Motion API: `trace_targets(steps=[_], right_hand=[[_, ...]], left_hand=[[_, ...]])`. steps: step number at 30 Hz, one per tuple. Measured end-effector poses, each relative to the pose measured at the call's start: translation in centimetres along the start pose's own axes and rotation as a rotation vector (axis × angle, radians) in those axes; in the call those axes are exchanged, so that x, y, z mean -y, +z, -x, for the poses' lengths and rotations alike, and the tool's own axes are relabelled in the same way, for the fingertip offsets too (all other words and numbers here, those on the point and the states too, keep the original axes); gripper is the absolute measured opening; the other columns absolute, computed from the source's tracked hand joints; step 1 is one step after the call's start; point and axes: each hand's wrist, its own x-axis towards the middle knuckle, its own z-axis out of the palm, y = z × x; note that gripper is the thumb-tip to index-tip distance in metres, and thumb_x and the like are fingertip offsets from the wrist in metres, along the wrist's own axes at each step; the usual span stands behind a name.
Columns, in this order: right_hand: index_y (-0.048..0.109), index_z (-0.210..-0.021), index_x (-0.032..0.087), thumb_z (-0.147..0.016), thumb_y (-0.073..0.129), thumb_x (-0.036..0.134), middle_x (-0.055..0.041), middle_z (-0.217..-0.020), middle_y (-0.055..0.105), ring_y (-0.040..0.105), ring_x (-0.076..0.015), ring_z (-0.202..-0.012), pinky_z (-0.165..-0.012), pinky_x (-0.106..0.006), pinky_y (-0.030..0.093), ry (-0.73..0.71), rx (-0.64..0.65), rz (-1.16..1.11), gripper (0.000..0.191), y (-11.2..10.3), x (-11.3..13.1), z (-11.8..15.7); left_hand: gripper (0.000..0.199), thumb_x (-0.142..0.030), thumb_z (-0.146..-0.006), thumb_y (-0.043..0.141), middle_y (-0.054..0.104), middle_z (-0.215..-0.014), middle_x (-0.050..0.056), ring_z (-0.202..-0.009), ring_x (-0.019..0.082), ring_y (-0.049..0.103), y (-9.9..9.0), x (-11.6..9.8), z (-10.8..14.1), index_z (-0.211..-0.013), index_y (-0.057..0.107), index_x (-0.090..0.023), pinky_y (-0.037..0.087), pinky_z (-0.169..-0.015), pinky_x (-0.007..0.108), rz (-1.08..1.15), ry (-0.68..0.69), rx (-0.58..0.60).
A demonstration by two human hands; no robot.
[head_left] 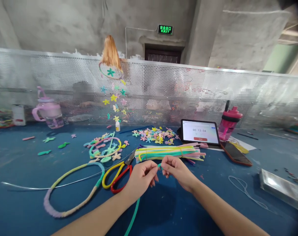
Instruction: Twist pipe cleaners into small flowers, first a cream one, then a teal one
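A teal pipe cleaner [133, 218] is pinched at its upper end between the fingertips of my left hand [145, 175] and my right hand [175, 170]. Its long tail hangs below my left hand toward the table's near edge. Just beyond my fingers lies a bundle of pastel pipe cleaners [168, 151]. Scissors with one yellow and one red handle [120, 175] rest left of my left hand. Farther left is a large fuzzy multicoloured ring [76, 167]. A smaller ring [119, 144] lies among loose pipe-cleaner shapes behind the scissors.
Pipe-cleaner flowers [155, 135] are heaped behind the bundle. A tablet showing a timer [200, 132], a pink cup [228, 123] and a phone [236, 153] stand or lie at right. A metal box [283, 188] is far right. A flower mobile [113, 97] hangs before the perforated divider [163, 88].
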Motion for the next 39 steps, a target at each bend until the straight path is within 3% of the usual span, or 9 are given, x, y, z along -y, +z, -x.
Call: trace_targets(steps=[20, 39], right_hand=[[0.056, -0.075, 0.015, -0.076, 0.066, 0.039, 0.0028, -0.058, 0.054, 0.047, -0.0089, -0.054, -0.053, -0.022, 0.038, 0.039, -0.094, -0.080, 0.025, 1.4, -1.0, 0.3], [0.055, -0.063, 0.015, -0.069, 0.071, 0.038, 0.0041, -0.055, 0.051, 0.044, -0.0088, -0.051, -0.051, -0.023, 0.034, 0.002, -0.057, -0.047, 0.028, 1.2, -0.6, 0.5]], left_hand=[[0.026, -0.034, -0.083, 0.053, 0.059, -0.058, 0.002, -0.044, 0.010, 0.054, 0.7, 1.4, 0.1, -0.067, 0.054, -0.013, 0.045, -0.043, 0.019, 0.089, -0.058, 0.035], [0.027, -0.037, -0.081, 0.057, 0.061, -0.057, 0.003, -0.042, 0.009, 0.054, 0.9, 0.7, 0.4, -0.070, 0.055, -0.012, 0.044, -0.041, 0.018, 0.212, -0.112, 0.064]])
